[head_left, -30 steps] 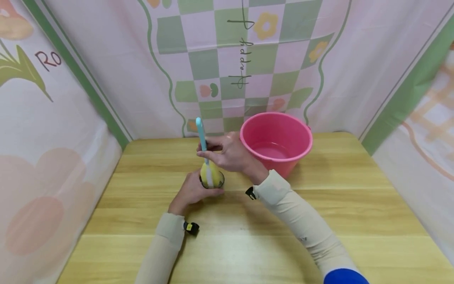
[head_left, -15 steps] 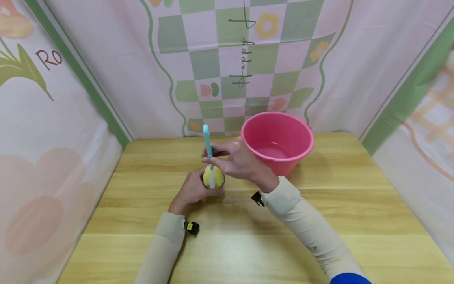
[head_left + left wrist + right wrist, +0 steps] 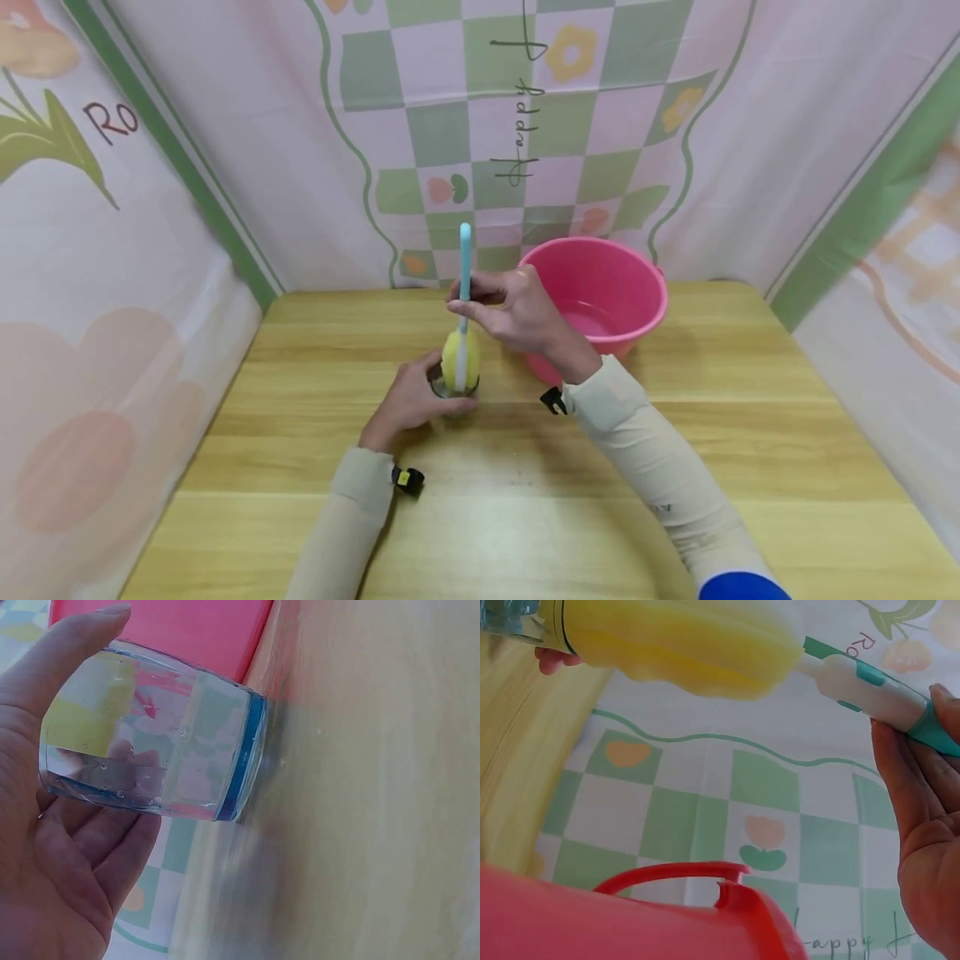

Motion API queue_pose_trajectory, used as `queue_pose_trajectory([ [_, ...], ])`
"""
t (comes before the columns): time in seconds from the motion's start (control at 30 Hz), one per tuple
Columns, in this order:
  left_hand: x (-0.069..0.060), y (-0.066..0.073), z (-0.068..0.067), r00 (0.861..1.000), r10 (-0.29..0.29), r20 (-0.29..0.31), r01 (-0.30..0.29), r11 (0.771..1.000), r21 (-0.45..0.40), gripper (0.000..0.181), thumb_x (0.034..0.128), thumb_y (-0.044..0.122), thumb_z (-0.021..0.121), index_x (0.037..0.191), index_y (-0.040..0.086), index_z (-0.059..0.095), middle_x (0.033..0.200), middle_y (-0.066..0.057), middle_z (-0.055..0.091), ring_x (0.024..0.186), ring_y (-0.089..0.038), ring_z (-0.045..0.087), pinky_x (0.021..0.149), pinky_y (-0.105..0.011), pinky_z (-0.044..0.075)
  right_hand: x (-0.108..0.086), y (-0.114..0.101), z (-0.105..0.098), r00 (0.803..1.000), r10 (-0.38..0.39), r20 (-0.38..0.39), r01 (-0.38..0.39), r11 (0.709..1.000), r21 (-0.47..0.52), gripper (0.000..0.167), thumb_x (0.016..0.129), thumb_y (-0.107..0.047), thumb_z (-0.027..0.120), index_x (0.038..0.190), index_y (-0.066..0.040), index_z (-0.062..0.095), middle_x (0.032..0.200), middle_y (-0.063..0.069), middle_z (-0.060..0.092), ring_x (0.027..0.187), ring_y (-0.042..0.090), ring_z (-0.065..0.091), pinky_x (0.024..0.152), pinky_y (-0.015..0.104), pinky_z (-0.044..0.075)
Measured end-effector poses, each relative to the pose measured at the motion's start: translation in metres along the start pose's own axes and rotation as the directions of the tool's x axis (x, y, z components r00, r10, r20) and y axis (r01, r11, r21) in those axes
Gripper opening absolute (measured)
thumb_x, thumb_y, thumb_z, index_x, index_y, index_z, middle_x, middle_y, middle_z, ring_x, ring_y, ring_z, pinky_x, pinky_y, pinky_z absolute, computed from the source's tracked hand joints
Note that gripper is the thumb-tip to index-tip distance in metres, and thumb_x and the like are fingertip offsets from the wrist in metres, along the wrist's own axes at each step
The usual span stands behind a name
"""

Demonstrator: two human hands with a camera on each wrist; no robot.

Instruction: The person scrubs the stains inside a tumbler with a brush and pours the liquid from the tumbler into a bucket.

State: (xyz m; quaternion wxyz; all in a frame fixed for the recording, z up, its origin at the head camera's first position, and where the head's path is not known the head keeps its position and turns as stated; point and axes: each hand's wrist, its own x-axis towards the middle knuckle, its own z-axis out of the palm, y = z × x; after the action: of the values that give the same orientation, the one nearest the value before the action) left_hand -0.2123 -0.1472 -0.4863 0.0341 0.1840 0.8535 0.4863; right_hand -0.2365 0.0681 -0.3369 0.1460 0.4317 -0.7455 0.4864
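Observation:
A clear drinking glass (image 3: 150, 742) with a blue band at its base is gripped in my left hand (image 3: 411, 393), thumb on one side and fingers on the other. Water drops cling to its side. My right hand (image 3: 517, 312) pinches the teal and white handle of a sponge cup brush (image 3: 466, 258) from above. Its yellow sponge (image 3: 682, 649) sits partly in the glass mouth, with most of it above the rim in the right wrist view. Whether the glass base touches the table is not clear.
A pink bucket (image 3: 600, 279) stands behind and to the right of the glass, close to my right forearm. The wooden table (image 3: 300, 450) reaches back to a printed cloth wall (image 3: 442, 83), with more cloth at both sides.
My right hand first lowers the brush into the glass, then lifts it, drifting right. The sponge now stands higher out of the rim. The left hand keeps its grip, nearly still.

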Motion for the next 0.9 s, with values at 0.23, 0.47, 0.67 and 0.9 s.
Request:
queue_pose_trajectory([
  [0.23, 0.001, -0.001, 0.001, 1.0, -0.011, -0.008, 0.011, 1.0, 0.02, 0.057, 0.0741, 0.049, 0.096, 0.117, 0.025, 0.067, 0.103, 0.006, 0.073, 0.099, -0.016, 0.067, 0.092, -0.042, 0.054, 0.007, 0.005, 0.013, 0.999, 0.003, 0.038, -0.005, 0.999, 0.05, 0.008, 0.096, -0.007, 0.078, 0.099, -0.001, 0.08, 0.093, 0.011, 0.082, 0.088, 0.02, 0.081, 0.078, 0.028, 0.064],
  [0.47, 0.001, -0.001, -0.001, 1.0, 0.005, -0.007, -0.005, 0.999, 0.05, 0.057, 0.0754, 0.048, 0.095, 0.12, 0.027, 0.066, 0.099, 0.006, 0.07, 0.093, -0.017, 0.064, 0.085, -0.039, 0.053, 0.002, -0.001, 0.031, 0.991, -0.058, 0.119, 0.053, 0.998, 0.044, 0.004, 0.095, -0.007, 0.079, 0.098, -0.005, 0.078, 0.093, 0.006, 0.082, 0.09, 0.013, 0.08, 0.082, 0.023, 0.062],
  [0.67, 0.001, -0.001, -0.001, 0.999, 0.046, 0.003, -0.046, 0.996, 0.073, 0.055, 0.0795, 0.044, 0.093, 0.123, 0.028, 0.064, 0.093, 0.004, 0.067, 0.086, -0.017, 0.06, 0.076, -0.036, 0.052, -0.005, -0.011, 0.033, 0.986, -0.073, 0.148, 0.07, 0.997, 0.027, 0.005, 0.095, -0.009, 0.079, 0.097, -0.004, 0.077, 0.094, 0.006, 0.082, 0.091, 0.013, 0.08, 0.084, 0.024, 0.062],
  [0.9, 0.001, -0.001, -0.001, 1.0, 0.003, 0.0, -0.003, 0.999, 0.043, 0.067, 0.0758, 0.049, 0.095, 0.134, 0.035, 0.065, 0.107, 0.007, 0.072, 0.101, -0.017, 0.063, 0.091, -0.042, 0.052, -0.015, -0.015, 0.021, 0.987, -0.105, 0.125, 0.107, 0.994, -0.005, 0.006, 0.093, -0.003, 0.08, 0.098, -0.002, 0.077, 0.093, 0.008, 0.081, 0.09, 0.019, 0.081, 0.082, 0.025, 0.063],
])
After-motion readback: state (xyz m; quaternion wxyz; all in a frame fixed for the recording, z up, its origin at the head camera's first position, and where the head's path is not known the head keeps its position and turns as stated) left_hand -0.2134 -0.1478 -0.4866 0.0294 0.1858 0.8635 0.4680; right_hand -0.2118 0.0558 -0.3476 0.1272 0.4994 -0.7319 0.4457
